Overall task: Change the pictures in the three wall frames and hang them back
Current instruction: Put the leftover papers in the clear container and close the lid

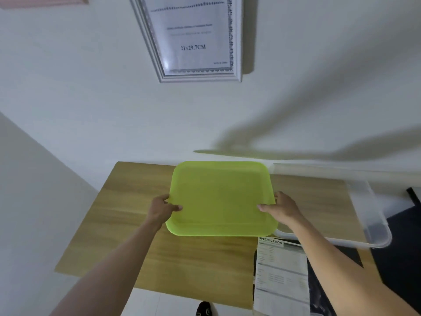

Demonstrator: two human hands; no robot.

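Gripping both side edges, a green tray point(219, 197) is held level above the wooden table point(127, 215): left hand point(163, 207) closed on its left rim, right hand point(281, 207) closed on its right rim, thumbs on top. One white frame point(193, 39) is hung on the wall above, a printed sheet seen inside it. A clear plastic lid point(369, 215) is lying on the table's right side. A specification sheet point(281, 274) is seen near the front right edge.

Your hands: left hand point(163, 207) and right hand point(281, 207) at tray point(219, 197) sides, centre frame, over table point(127, 215). Wall frame point(159, 65) top centre. Printed sheet point(281, 274) lower right.
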